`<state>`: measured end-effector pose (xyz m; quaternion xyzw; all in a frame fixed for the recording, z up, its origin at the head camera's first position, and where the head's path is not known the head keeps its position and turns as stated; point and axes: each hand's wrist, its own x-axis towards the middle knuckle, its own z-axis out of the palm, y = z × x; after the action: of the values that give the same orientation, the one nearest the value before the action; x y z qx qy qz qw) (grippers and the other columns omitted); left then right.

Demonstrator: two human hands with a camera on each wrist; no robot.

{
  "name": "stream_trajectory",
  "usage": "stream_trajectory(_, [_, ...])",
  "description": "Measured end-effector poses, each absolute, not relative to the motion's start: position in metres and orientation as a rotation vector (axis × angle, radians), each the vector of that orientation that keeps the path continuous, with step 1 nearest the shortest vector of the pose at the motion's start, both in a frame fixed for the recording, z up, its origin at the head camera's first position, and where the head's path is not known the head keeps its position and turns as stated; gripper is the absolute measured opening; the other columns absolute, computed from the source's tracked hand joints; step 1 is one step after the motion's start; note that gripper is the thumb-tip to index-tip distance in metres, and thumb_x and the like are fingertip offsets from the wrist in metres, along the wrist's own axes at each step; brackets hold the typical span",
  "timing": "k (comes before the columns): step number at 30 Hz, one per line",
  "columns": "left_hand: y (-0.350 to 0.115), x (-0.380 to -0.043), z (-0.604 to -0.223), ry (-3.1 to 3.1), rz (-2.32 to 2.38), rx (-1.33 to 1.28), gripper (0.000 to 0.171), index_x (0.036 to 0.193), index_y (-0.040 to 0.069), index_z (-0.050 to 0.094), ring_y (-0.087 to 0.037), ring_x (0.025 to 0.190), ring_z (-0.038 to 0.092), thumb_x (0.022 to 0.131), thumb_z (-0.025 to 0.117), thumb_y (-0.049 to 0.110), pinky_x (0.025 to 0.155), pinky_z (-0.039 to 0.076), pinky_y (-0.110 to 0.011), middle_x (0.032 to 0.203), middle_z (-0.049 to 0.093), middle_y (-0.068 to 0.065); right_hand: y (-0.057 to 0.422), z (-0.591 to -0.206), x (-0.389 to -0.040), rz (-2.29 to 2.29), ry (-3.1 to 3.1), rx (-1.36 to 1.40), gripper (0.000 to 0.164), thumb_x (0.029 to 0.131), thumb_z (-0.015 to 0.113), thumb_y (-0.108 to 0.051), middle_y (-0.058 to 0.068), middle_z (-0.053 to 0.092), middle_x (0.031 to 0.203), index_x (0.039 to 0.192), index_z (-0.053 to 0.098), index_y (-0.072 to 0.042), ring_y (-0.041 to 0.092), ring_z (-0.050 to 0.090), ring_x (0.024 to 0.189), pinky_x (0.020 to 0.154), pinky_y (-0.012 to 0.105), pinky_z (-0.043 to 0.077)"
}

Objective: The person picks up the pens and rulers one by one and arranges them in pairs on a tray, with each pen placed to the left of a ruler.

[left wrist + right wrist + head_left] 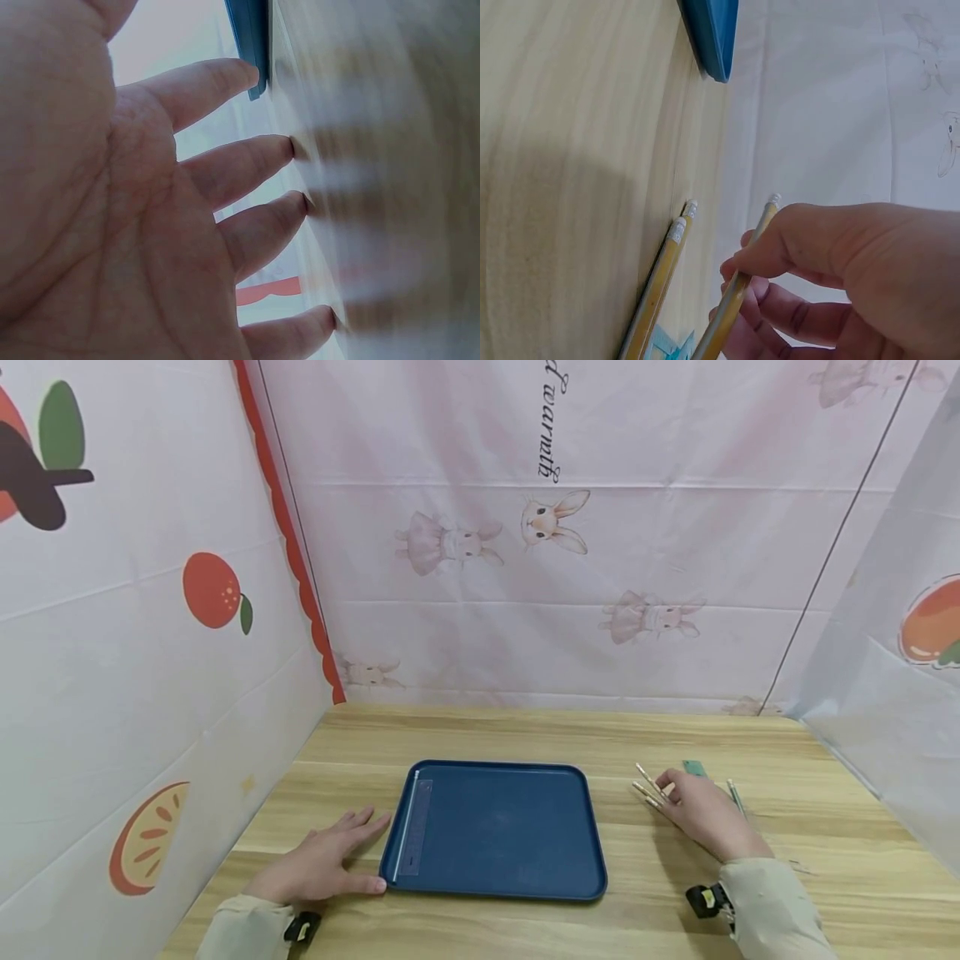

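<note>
My right hand (708, 814) pinches a yellow pencil (724, 319) between thumb and fingers, its white eraser end up and raised off the table in the right wrist view. Two more yellow pencils (657, 300) lie on the table beside it, eraser ends toward the back. At the left, my left hand (322, 864) has its fingers spread, fingertips on the table and along the side of a dark blue tray (510, 835); the thumb touches its front left corner. Inside the tray, a pale pencil (406, 827) and a clear ruler (417, 827) lie along the left side.
Beyond the right hand lies a green flat piece (694, 767), and a green pencil (736, 793) is right of it. A small clear item (801, 866) sits near the right wrist. Printed cloth walls (480, 643) enclose the wooden table (495, 735) at back and sides.
</note>
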<state>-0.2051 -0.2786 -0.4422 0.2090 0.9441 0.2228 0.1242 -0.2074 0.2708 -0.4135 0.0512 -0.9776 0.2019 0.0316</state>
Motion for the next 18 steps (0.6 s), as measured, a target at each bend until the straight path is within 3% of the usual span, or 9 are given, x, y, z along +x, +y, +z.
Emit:
stream_trajectory(8, [-0.2776,-0.2063,-0.4425,2.755,0.638,0.593,0.102,0.167,0.02,0.042,-0.059,0.16,0.023,0.084,0.085,0.06,0.11,0.018,-0.093,0.174,0.031,-0.027,0.2709,-0.4104,-0.2091,0.701,-2.979,0.181,0.038,0.098,0.069,-0.007,0.016,0.074,0.098,0.132,0.06,0.005,0.025,0.069,0.084,0.073,0.047,0.057])
stream_trajectory(18, [-0.278,-0.2074,-0.4438,2.744,0.63,0.596,0.1,0.168,0.025,0.04,-0.059,0.16,0.022,0.085,0.085,0.06,0.109,0.018,-0.093,0.174,0.029,-0.027,0.2653,-0.4072,-0.2091,0.799,-2.98,0.201,0.041,0.098,0.067,-0.008,0.012,0.075,0.1,0.137,0.058,0.0,0.019,0.069,0.083,0.069,0.039,0.054])
